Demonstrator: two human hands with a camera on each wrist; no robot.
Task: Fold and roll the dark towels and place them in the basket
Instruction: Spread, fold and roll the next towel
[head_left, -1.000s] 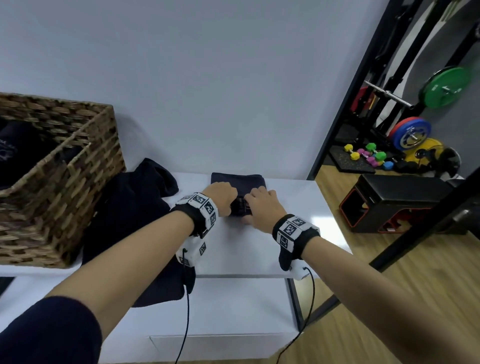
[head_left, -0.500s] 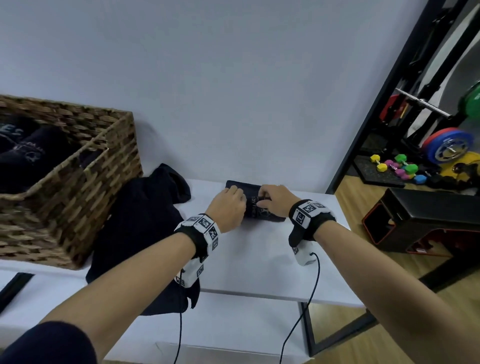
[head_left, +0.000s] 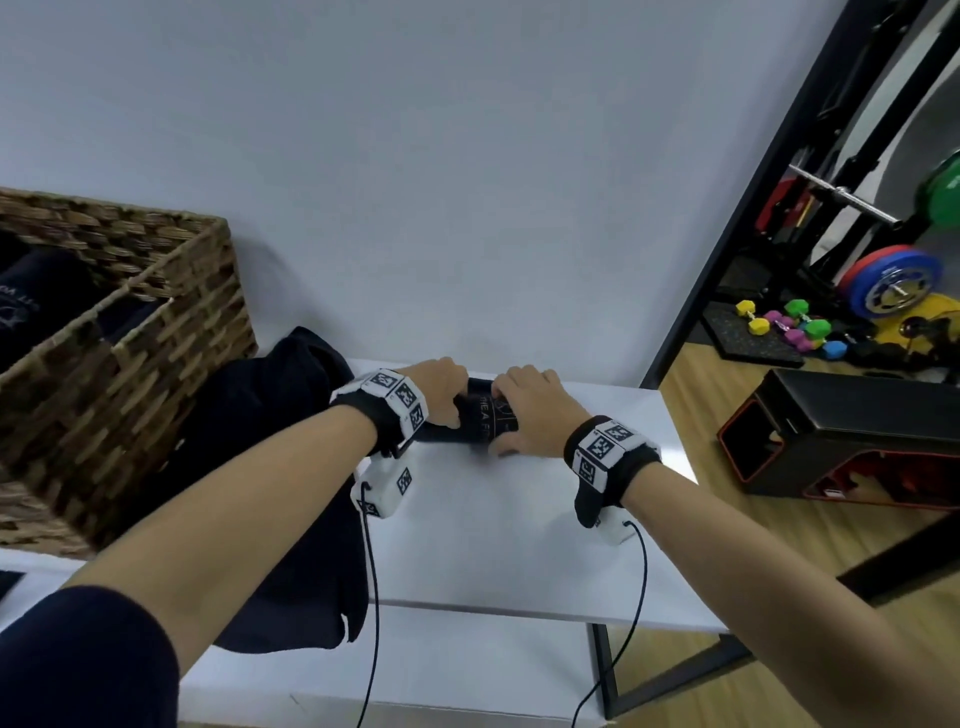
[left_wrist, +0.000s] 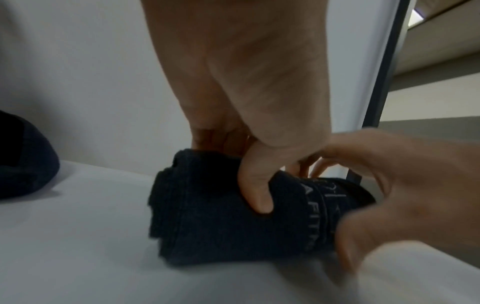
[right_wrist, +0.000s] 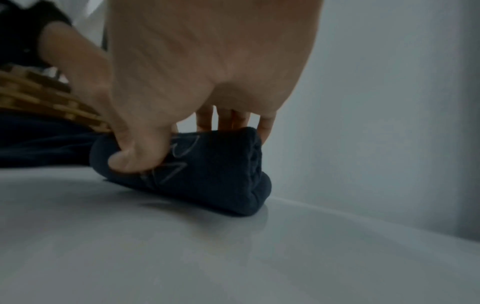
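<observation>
I am standing in a gym: a barbell rack (head_left: 852, 171) holds coloured weight plates (head_left: 889, 283), small bright dumbbells (head_left: 795, 325) lie beside it on the wooden floor (head_left: 779, 545).

Rolled towel (head_left: 480, 418): dark navy w/ pale grey lettering & line logo. Loose towel pile (head_left: 270, 467): same dark navy, plain. Basket (head_left: 156, 322): woven wicker, mixed tan & dark brown. Table (head_left: 493, 545): plain white. Wall (head_left: 467, 182): pale grey-blue. Wristbands (head_left: 602, 449): black w/ white blocks, b&w square markers. Sleeve (head_left: 88, 660): navy. Weight plates (head_left: 891, 283): blue w/ red rim, green. Dumbbells (head_left: 789, 325): yellow, green, pink, blue. Floor (head_left: 727, 519): light wood grain.
</observation>
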